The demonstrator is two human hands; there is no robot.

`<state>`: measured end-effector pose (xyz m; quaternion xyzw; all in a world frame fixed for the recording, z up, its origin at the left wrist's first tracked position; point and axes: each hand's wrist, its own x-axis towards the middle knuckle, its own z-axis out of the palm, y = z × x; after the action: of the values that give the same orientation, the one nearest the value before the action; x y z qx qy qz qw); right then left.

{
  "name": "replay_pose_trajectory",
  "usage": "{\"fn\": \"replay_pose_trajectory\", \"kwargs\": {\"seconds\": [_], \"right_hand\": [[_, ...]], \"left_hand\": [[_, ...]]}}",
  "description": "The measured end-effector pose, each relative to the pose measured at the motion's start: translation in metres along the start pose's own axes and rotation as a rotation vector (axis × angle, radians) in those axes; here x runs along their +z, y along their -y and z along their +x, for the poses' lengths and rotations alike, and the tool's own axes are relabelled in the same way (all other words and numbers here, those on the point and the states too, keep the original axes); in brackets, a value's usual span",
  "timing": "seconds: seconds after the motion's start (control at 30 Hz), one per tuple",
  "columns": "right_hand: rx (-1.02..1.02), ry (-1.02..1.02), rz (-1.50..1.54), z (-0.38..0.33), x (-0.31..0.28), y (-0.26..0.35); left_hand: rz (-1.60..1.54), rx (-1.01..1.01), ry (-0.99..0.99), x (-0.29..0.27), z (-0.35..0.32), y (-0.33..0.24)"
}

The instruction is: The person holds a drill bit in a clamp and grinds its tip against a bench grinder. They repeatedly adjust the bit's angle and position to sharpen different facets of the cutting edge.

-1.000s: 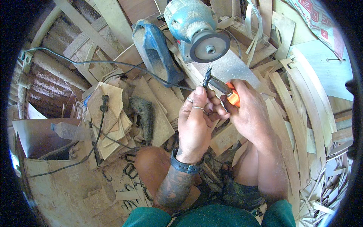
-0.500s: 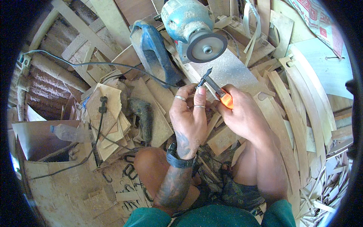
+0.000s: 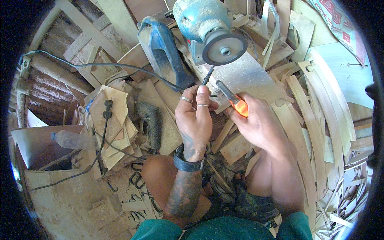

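My left hand (image 3: 194,122), with two rings, pinches a dark spiral drill bit (image 3: 208,76) between thumb and fingers. The bit's tip points up, just below the grinding wheel (image 3: 225,47) and apart from it. To its right, my right hand (image 3: 258,124) is wrapped round a tool with a translucent orange handle (image 3: 241,107) and a dark metal shank. That shank is angled up and left toward the drill bit, with a gap between them. Its exact kind is unclear. The wheel sits on a dusty teal bench grinder (image 3: 202,18).
Left of the grinder stands a dusty blue frame-like piece (image 3: 162,52). A dark power drill (image 3: 149,122) lies beside stacked thin boards (image 3: 110,120). A cable (image 3: 120,64) crosses at left. Curved wooden strips (image 3: 310,120) lie at right, a plastic bottle (image 3: 72,140) at left.
The drill bit and the orange-handled tool have come apart, where they overlapped before. My left hand has shifted slightly left and down, and the bit stands more upright.
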<state>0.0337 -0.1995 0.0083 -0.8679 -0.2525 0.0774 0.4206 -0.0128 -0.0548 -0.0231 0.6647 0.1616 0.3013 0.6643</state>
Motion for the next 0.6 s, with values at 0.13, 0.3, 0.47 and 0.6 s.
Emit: {"fn": "replay_pose_trajectory", "kwargs": {"seconds": [0.13, 0.3, 0.47, 0.6], "right_hand": [[-0.053, -0.028, -0.024, 0.001, 0.002, -0.001], [0.014, 0.028, -0.048, 0.001, 0.0, -0.005], [0.033, 0.038, -0.046, 0.001, 0.001, -0.007], [0.025, 0.012, -0.059, 0.002, 0.001, -0.01]], "left_hand": [[-0.157, -0.122, 0.074, -0.002, 0.006, 0.005], [-0.199, -0.259, 0.166, -0.008, 0.013, 0.009], [-0.313, -0.339, 0.16, -0.007, 0.019, 0.01], [-0.392, -0.372, 0.16, -0.006, 0.02, 0.011]]}}
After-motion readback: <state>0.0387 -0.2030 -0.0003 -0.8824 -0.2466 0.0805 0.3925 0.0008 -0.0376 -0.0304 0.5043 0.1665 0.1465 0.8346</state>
